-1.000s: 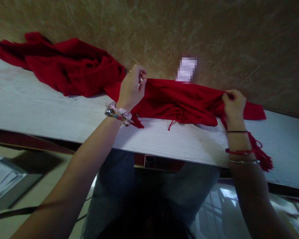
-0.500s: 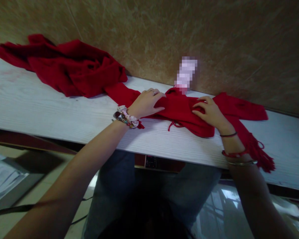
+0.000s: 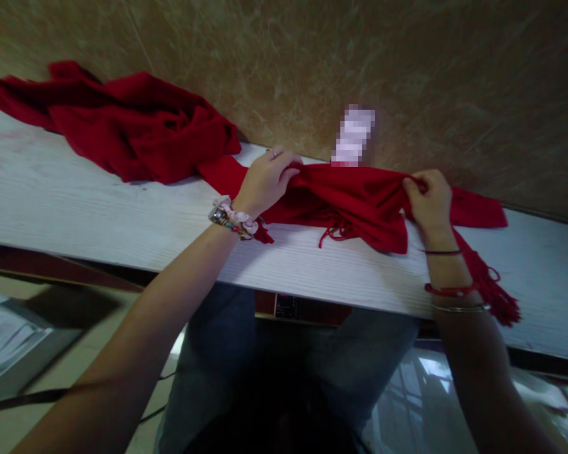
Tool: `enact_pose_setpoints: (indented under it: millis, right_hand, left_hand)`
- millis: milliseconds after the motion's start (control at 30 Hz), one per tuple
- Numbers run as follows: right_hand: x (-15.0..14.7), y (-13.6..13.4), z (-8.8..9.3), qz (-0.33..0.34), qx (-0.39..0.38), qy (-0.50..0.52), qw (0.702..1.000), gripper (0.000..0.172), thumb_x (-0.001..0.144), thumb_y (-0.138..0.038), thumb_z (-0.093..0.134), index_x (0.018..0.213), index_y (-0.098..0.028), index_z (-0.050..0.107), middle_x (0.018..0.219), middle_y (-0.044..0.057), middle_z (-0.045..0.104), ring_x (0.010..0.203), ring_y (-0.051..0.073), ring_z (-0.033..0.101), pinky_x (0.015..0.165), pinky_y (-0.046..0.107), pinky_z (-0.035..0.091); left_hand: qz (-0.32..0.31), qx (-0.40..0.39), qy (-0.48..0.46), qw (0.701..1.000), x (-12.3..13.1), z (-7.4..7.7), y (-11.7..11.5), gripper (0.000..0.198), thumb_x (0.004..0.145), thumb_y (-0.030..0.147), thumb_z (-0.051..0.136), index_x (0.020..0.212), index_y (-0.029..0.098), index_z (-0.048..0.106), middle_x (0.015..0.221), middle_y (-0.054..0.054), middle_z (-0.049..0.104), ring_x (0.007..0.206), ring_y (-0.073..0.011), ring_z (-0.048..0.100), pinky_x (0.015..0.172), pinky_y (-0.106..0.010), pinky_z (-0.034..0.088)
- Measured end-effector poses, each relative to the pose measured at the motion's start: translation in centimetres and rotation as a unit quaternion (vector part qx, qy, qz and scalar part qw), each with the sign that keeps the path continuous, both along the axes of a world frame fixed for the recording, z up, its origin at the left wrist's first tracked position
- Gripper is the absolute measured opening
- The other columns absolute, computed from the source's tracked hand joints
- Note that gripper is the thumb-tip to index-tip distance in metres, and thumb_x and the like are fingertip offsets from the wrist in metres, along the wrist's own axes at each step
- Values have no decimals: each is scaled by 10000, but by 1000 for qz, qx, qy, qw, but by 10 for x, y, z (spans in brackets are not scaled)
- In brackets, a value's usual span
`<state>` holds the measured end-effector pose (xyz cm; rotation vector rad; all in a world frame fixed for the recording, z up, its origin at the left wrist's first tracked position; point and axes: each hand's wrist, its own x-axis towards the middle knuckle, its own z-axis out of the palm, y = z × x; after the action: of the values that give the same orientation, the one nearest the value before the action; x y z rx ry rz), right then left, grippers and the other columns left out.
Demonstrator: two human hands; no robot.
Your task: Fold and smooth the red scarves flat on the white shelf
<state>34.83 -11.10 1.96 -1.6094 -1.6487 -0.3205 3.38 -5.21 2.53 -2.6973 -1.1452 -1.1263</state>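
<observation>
A red scarf (image 3: 345, 192) with fringed ends lies along the narrow white tabletop (image 3: 180, 221). Its left part is a loose, crumpled heap (image 3: 142, 129), and a flatter strip leads from there to my hands. My left hand (image 3: 267, 180) pinches the far edge of the strip, fingers closed on the cloth. Farther right, my right hand (image 3: 430, 198) grips the same edge between thumb and fingers, and the fabric stretches slightly raised between both hands. Red tassels (image 3: 499, 296) hang out beyond my right wrist, and more fringe threads (image 3: 334, 232) show under the near edge.
Behind the tabletop rises a brown marbled wall (image 3: 284, 75). A blurred-out pale rectangle (image 3: 355, 133) stands against it, just behind the scarf. Below the near edge, a dark phone-like screen (image 3: 284, 306) shows between my knees. Papers (image 3: 9, 334) lie at lower left.
Both hands have moved from resting on the scarf to gripping its far edge. My right hand shifted right, my left slightly left and away, and the cloth between them has lifted.
</observation>
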Motion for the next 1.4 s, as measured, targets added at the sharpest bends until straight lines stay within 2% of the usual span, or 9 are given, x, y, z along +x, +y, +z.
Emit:
enact_pose_setpoints:
  millis: [167, 367, 467, 600, 833, 1100, 1200, 1300, 1400]
  right_hand:
    - [2, 7, -11, 3, -37, -7, 999, 149, 780, -348, 522, 720, -217, 562, 787, 72, 537, 816, 248, 532, 792, 452, 450]
    - [-13, 2, -15, 76, -46, -70, 994, 228, 746, -360, 597, 923, -217, 611, 1057, 102, 499, 1020, 270, 505, 912, 460, 411]
    - [-14, 1, -14, 112, -80, -86, 987, 119, 744, -337, 599, 777, -225, 620, 984, 80, 519, 978, 262, 524, 900, 459, 422]
    - [-15, 0, -10, 87, -65, -62, 992, 117, 777, -311, 548, 712, -224, 591, 875, 76, 532, 894, 256, 538, 856, 461, 434]
    - [-12, -6, 5, 9, 75, -7, 997, 279, 891, -393, 330, 843, -238, 557, 876, 89, 543, 936, 257, 518, 832, 452, 429]
    - [-28, 3, -12, 87, -25, -82, 992, 194, 797, -332, 532, 935, -216, 603, 1024, 114, 530, 1008, 290, 516, 895, 490, 420]
    - [-36, -8, -4, 167, -67, -108, 978, 216, 789, -324, 555, 974, -237, 626, 1121, 96, 505, 1090, 281, 485, 952, 484, 396]
    - [-37, -14, -2, 215, -137, -148, 956, 159, 764, -312, 593, 895, -252, 658, 1161, 79, 491, 1129, 288, 460, 984, 497, 371]
    - [-32, -12, -7, 233, -169, -169, 943, 131, 762, -287, 596, 860, -235, 666, 1169, 93, 488, 1125, 290, 464, 990, 493, 365]
  left_hand:
    - [11, -45, 19, 999, -2, -6, 7, 249, 881, 153, 415, 1096, 189, 534, 997, -59, 576, 940, -177, 542, 844, -325, 418]
    - [-8, -34, 18, 999, 0, -11, 6, 250, 870, 174, 448, 1107, 159, 525, 1078, -75, 544, 938, -159, 540, 854, -319, 425]
    - [-51, -28, 38, 998, 2, -10, 1, 318, 855, 252, 511, 1162, 171, 492, 1129, -75, 531, 972, -169, 536, 874, -330, 424]
    - [-92, -48, 123, 987, 5, -14, 1, 342, 833, 208, 536, 1171, 170, 501, 1055, -60, 601, 962, -175, 560, 872, -326, 435]
    - [-41, -66, -58, 995, -3, 0, 9, 328, 892, 198, 398, 1216, 183, 450, 864, -30, 612, 842, -153, 600, 739, -300, 477]
    - [38, 1, -19, 999, -2, -14, 9, 313, 825, 136, 483, 1133, 158, 532, 1031, -82, 566, 904, -157, 554, 804, -287, 435]
    - [-50, 32, -1, 998, 5, -7, -6, 261, 875, 197, 446, 1112, 151, 545, 1051, -85, 565, 964, -163, 539, 851, -290, 414]
    - [-168, 28, 109, 979, 13, -6, -16, 305, 839, 317, 552, 1106, 170, 553, 1034, -72, 595, 982, -185, 543, 860, -301, 406]
    - [-190, 24, 196, 962, 19, -15, -15, 295, 818, 269, 585, 1103, 199, 562, 1006, -56, 625, 944, -183, 568, 829, -300, 408]
